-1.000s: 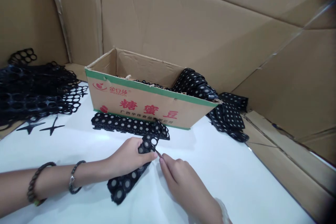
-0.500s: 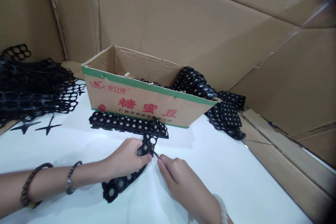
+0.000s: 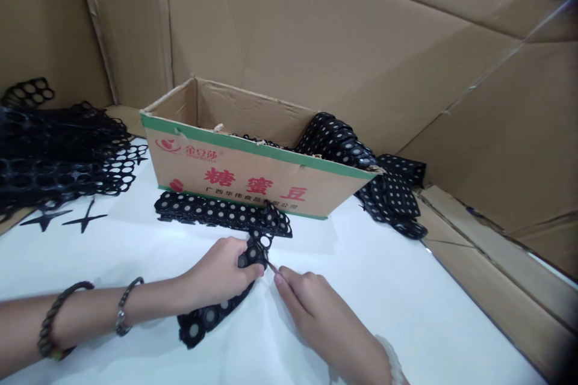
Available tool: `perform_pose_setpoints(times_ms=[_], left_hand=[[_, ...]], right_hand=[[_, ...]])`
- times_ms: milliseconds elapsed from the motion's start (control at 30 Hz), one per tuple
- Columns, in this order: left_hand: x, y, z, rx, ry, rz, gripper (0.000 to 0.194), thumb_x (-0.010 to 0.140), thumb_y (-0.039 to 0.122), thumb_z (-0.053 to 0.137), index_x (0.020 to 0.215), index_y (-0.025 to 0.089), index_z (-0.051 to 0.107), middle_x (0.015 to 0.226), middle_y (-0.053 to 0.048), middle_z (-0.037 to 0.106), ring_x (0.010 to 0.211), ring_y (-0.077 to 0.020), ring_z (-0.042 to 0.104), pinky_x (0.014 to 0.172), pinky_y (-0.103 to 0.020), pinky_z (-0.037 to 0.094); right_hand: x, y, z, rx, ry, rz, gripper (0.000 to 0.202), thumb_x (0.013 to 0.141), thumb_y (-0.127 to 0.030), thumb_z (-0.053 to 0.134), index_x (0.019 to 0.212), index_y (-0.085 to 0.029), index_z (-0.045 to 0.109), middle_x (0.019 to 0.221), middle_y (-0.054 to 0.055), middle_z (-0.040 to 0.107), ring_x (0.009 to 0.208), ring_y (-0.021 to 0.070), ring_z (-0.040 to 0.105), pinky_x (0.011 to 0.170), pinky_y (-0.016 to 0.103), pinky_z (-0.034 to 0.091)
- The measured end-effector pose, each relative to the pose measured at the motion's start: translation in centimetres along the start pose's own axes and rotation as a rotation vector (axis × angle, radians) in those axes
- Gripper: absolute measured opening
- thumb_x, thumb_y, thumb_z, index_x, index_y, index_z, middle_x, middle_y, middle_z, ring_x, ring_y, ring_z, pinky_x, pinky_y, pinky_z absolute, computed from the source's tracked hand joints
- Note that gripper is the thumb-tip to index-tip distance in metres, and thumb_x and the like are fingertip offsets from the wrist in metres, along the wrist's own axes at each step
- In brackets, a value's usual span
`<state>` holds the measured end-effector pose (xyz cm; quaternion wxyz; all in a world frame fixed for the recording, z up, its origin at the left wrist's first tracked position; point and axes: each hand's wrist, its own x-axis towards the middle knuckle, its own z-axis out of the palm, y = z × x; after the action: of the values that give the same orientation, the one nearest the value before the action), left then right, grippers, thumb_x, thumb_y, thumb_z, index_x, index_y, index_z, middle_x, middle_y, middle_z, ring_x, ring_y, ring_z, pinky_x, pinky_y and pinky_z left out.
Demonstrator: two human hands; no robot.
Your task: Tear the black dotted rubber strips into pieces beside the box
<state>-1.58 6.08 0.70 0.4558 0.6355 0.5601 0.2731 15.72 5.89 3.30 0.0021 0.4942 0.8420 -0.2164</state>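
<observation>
black strip (image 3: 194, 329), grey dots; box (image 3: 235, 159) green-edged.

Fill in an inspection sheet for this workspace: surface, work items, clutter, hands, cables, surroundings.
Surface: white tabletop, bare in front of the right hand.
Work items: black strip with pale discs under the left hand; thin pointed tool in the right.
Clutter: black perforated sheets and two star-shaped scraps at left; folded dotted strips right of the open carton.
Hands: left gripping strip, right holding tool.
Cables: nothing seen.
Surroundings: cardboard panels.
</observation>
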Motion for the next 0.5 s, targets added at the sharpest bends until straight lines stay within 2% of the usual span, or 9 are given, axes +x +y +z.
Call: perform_pose_setpoints(times_ms=[200,267,400,500], left_hand=[[-0.3,0.4,-0.2,0.135,0.057,0.050,0.029,0.070,0.036,0.047,0.050,0.016,0.040,0.051,0.003,0.049,0.051,-0.0112,0.044,0.045,-0.021,0.029],[-0.4,0.5,-0.2,0.136,0.014,0.067,0.030,0.072,0.036,0.045,0.049,0.016,0.044,0.051,0.002,0.053,0.051,-0.0121,0.048,0.047,-0.021,0.033],[-0.5,0.3,-0.2,-0.024,-0.128,0.031,0.031,0.077,0.036,0.038,0.057,0.016,0.051,0.058,-0.001,0.061,0.046,-0.0124,0.055,0.046,-0.021,0.039],[-0.4,0.1,-0.2,-0.046,-0.107,0.046,0.033,0.079,0.037,0.037,0.058,0.016,0.050,0.062,-0.002,0.063,0.045,-0.0127,0.057,0.044,-0.020,0.041]], right_hand=[[0.0,-0.1,0.1,-0.099,-0.017,0.005,0.037,0.090,-0.033,0.017,0.066,-0.019,0.042,0.056,0.000,0.049,0.052,0.0120,0.045,0.049,0.024,0.023],[0.0,-0.2,0.4,-0.153,-0.023,-0.006,0.035,0.089,-0.029,0.018,0.069,-0.019,0.044,0.058,0.001,0.052,0.052,0.0125,0.047,0.048,0.024,0.022],[0.4,-1.0,1.1,-0.351,-0.033,0.020,0.021,0.084,-0.015,0.027,0.077,-0.018,0.046,0.059,0.003,0.055,0.053,0.0154,0.051,0.047,0.025,0.019],[1.0,-1.8,2.0,-0.455,-0.021,0.093,0.018,0.078,-0.005,0.031,0.084,-0.016,0.044,0.060,0.005,0.056,0.056,0.0167,0.055,0.047,0.025,0.021]])
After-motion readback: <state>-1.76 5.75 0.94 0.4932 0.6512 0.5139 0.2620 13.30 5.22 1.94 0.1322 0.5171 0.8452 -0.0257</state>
